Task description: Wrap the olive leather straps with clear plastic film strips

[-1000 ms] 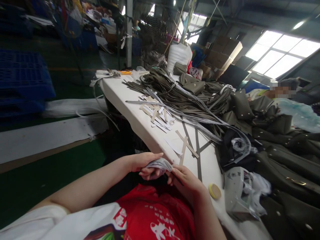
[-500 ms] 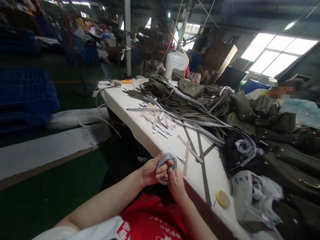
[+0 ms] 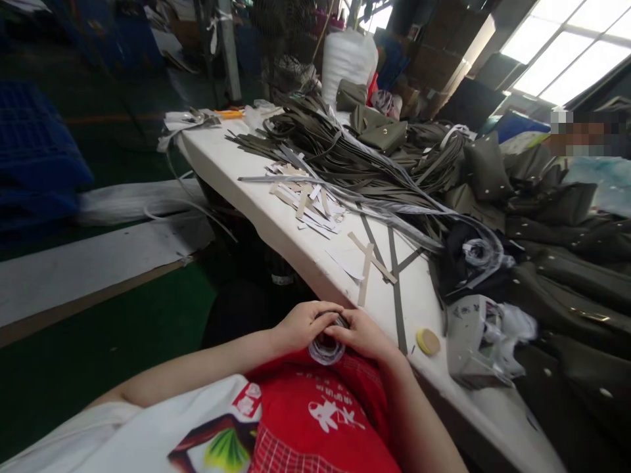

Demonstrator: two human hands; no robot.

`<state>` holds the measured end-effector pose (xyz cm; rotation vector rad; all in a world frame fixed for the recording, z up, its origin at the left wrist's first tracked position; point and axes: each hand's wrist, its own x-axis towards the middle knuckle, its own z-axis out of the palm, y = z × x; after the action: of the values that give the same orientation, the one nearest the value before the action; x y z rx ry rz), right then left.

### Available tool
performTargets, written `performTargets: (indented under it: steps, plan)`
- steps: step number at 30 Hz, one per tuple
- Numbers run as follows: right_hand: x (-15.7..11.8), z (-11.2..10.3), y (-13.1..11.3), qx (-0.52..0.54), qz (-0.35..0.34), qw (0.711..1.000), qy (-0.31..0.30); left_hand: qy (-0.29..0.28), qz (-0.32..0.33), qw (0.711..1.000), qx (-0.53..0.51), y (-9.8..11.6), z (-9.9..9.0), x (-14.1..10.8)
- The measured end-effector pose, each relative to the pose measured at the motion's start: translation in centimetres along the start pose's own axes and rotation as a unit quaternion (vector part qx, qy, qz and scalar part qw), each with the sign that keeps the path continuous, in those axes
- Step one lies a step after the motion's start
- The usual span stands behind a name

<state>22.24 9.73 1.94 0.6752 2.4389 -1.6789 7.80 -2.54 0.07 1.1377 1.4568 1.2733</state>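
Observation:
A coiled roll of grey, plastic-wrapped strap (image 3: 326,353) rests against the red apron, close to the table's near edge. My left hand (image 3: 308,325) curls over its upper left side, fingers closed on it. From the other side my right hand (image 3: 365,334) grips the same roll, and the fingertips of both hands meet at the top. The roll's upper part is hidden beneath the fingers. On the white table (image 3: 315,263) just beyond my hands are tan strips (image 3: 366,272) laid crosswise and dark strips (image 3: 397,289).
Dark olive straps (image 3: 345,157) heap across the table's far part, beside paper scraps (image 3: 305,200). To the right are olive bags (image 3: 557,276), a plastic-wrapped box (image 3: 473,335) and a yellow round tape roll (image 3: 428,341). Another person sits at far right.
Both hands have drawn the roll toward my body, and their fingers now close over its top instead of reaching through its middle. The view has tilted downward.

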Motion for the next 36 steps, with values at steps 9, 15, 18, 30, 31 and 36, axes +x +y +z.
performTargets:
  steps: [9, 15, 18, 30, 31, 36]
  plan:
    - [-0.1, 0.3, 1.3, 0.091, -0.020, 0.996, -0.016, -0.020, -0.098, 0.986, -0.132, -1.7, -1.2, 1.0]
    - [0.2, 1.8, 0.6, 0.080, -0.027, 0.989, -0.124, -0.109, -0.061, 0.992, -0.007, -1.6, -1.9, -0.6]
    - [0.8, 2.5, 0.6, 0.009, -0.013, 0.991, -0.137, -0.086, -0.091, 0.992, 0.004, -2.9, -1.3, -1.9]
    - [9.1, -5.2, 1.9, -0.340, 0.008, 0.888, 0.309, -0.059, -0.175, 0.982, -0.030, -3.9, -1.1, -3.6]
    - [9.5, -4.9, 2.3, -0.354, 0.009, 0.883, 0.308, -0.058, -0.174, 0.982, -0.031, -3.9, -1.1, -3.6]
    - [9.8, -3.9, 3.5, -0.397, 0.008, 0.868, 0.300, -0.064, -0.177, 0.982, -0.035, -4.1, -1.0, -3.6]
